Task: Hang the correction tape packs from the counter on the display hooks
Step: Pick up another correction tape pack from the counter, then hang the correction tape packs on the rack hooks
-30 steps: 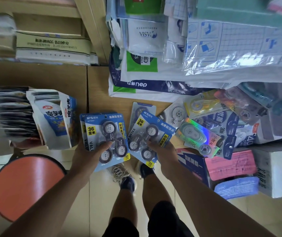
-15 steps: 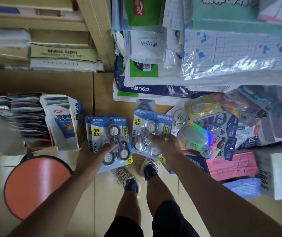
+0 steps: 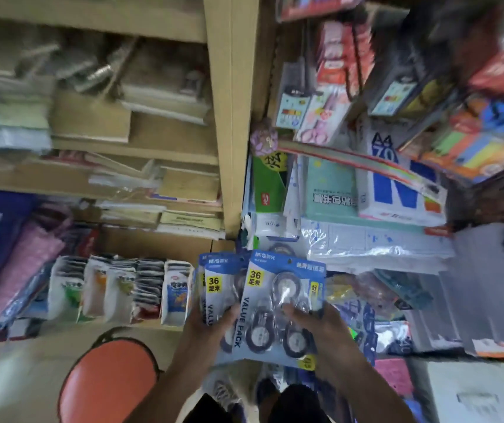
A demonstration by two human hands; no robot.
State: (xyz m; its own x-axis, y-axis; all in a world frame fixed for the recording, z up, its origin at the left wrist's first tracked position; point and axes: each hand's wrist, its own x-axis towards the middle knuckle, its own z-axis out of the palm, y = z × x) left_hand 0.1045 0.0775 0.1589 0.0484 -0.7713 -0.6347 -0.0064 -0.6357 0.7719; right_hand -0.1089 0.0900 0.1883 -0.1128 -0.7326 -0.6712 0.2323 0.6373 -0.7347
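**What you can count here**

You have 2 hands in view, your left hand (image 3: 214,322) and your right hand (image 3: 318,325). Between them you hold 2 blue correction tape packs (image 3: 278,303) that show clearly, overlapped; the front pack shows 3 round tapes. You see 1 orange stool (image 3: 107,380) below, and 5 white boxes of sachets (image 3: 122,288) in a row.

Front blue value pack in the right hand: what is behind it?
Behind the front value pack, held by the right hand, another matching pack overlaps, gripped by the left hand. Its right part is covered.
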